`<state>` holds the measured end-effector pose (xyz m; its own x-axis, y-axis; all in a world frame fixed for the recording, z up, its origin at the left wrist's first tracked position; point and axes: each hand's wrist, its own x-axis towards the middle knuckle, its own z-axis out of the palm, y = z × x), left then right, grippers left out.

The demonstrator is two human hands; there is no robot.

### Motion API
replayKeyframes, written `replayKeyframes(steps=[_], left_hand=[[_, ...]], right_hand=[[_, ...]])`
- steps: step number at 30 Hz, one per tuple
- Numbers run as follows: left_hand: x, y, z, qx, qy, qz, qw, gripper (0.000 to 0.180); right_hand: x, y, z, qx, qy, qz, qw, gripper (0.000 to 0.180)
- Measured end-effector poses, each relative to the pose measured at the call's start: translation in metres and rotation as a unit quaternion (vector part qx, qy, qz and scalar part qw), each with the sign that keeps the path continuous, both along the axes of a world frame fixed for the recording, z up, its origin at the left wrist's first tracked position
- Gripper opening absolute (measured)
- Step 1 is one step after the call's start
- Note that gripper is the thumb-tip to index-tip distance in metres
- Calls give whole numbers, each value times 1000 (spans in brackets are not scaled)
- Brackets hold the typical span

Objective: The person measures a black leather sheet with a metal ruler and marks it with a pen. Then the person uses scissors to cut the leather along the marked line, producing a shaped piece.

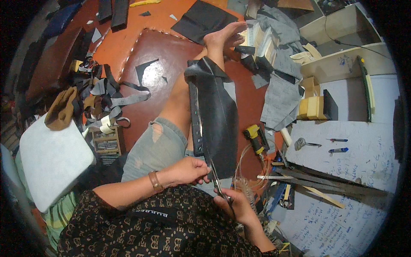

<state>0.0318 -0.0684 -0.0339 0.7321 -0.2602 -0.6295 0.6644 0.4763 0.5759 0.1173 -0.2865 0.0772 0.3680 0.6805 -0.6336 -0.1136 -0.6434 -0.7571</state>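
A long black sheet, leather-like (221, 128), lies over my legs, and its upper end is folded over near my foot. Along its left edge runs a narrow black strip or frame (196, 124) with small shiny spots like staples. My right hand (236, 204) is closed round the handles of a pair of scissors (216, 182). Their blades point up along the sheet's lower left edge. My left hand (188, 171) is closed in a pinch at that same edge, just left of the blades. Its fingertips partly hide what they grip.
A yellow and black staple gun (256, 139) with a hose lies right of the sheet. Scraps of material (100, 88) pile up at the left, near a white cushion (55, 156) with a brown cloth (62, 109). Pens (338, 150) rest on a white, written-on board (355, 128).
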Motion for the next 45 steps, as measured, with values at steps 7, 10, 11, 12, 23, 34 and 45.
replayKeyframes(steps=[7, 10, 11, 12, 23, 34, 45], left_hand=[[-2, -1, -6, -5, -41, -18, 999, 29], [-3, 1, -5, -8, -42, -14, 999, 29], [-3, 2, -4, -10, -41, -13, 999, 29], [-3, 3, -2, -12, -41, -12, 999, 29], [-5, 10, -1, 5, -29, -18, 999, 27], [-11, 16, 11, 127, -90, -62, 986, 29], [-14, 23, 5, 123, -87, -75, 986, 29]], right_hand=[[14, 24, -7, -115, 128, -39, 984, 37], [13, 24, -8, -99, 161, -60, 980, 39], [14, 25, -8, -94, 167, -61, 980, 39], [14, 26, -7, -90, 174, -62, 979, 39], [14, 39, 2, -62, 158, -57, 984, 38], [15, 46, -5, -93, 143, -59, 984, 38], [18, 52, -39, -86, 152, -52, 983, 46]])
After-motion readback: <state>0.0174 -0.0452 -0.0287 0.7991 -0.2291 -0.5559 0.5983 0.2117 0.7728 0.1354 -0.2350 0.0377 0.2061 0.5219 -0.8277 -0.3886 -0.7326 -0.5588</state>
